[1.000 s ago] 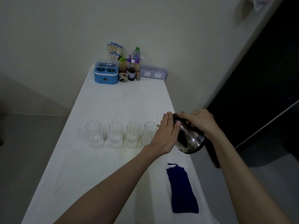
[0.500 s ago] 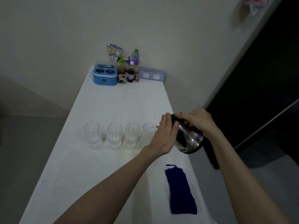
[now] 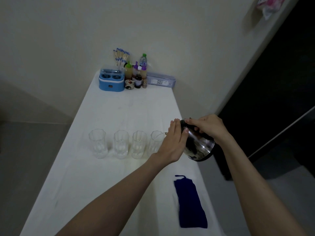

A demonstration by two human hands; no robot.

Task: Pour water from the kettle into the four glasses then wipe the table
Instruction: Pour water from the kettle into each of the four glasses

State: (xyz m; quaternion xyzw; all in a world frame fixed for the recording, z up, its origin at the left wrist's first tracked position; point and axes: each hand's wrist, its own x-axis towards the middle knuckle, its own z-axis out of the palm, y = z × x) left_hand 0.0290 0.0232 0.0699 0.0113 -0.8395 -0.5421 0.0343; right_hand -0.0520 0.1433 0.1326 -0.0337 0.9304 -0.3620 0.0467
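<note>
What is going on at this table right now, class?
A person is tilting a steel kettle toward the rightmost glass in a row of four. The right hand grips the kettle's top, and the left hand rests flat against its side. Its spout sits at that glass's rim. A blue cloth lies untouched on the table nearer the person.

— Beyond the left hand's fingertips (image 3: 175,122)?
— Bare table (image 3: 129,108), open. Just left of them, four glasses (image 3: 139,144) blocking.
— Nearer than the wrist?
— Open, except blue cloth (image 3: 190,201)
</note>
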